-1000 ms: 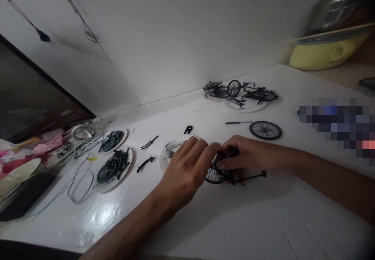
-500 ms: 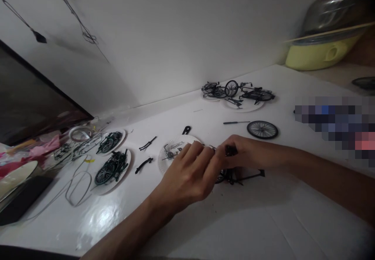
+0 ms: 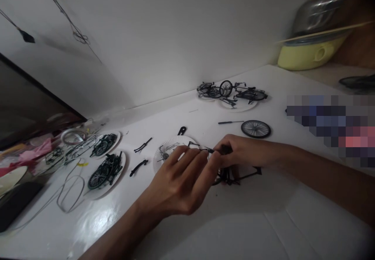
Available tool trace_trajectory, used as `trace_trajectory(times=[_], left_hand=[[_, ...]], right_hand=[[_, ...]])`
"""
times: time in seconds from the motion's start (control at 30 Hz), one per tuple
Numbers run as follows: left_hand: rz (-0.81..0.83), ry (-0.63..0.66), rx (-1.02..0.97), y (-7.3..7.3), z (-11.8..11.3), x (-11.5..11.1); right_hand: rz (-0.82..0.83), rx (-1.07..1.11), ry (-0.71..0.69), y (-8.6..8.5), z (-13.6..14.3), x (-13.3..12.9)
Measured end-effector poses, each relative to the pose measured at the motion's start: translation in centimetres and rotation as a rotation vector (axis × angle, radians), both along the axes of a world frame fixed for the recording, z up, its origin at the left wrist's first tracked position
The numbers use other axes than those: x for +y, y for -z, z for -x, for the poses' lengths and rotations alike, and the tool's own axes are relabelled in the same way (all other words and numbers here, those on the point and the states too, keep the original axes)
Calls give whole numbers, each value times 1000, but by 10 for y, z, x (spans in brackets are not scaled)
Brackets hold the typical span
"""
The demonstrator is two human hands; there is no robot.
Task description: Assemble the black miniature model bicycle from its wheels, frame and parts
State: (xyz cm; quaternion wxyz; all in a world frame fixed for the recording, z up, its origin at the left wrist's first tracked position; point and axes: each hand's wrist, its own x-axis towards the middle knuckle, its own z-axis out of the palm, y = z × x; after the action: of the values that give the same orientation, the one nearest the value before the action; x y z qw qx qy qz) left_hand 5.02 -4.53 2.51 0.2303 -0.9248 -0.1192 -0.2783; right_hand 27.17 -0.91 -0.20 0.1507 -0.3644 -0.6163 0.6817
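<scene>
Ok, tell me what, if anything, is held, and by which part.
The right grip holds a black miniature bicycle at its far side; the exact part is hidden. Whether the left grip beside it holds anything cannot be told.

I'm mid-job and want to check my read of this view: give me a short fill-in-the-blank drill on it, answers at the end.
1. The right hand is on a dark model bicycle, close beside the other ____.
2. In the picture, the loose wheel lies to the ____ of the thin-shafted tool.
3. The container with a ring-shaped handle, at upper right, is coloured ____.

Missing words: hand; right; yellow.
</scene>
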Motion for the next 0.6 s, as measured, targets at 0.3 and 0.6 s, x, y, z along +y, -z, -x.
trace_trajectory(times=[0.3,0.6], left_hand=[[-10,112,18,-2,5,-2],[28,95,-14,2,5,0]], right_hand=[[38,-51,88,-7,-3,-4],[60,-77,122,-10,0,-7]])
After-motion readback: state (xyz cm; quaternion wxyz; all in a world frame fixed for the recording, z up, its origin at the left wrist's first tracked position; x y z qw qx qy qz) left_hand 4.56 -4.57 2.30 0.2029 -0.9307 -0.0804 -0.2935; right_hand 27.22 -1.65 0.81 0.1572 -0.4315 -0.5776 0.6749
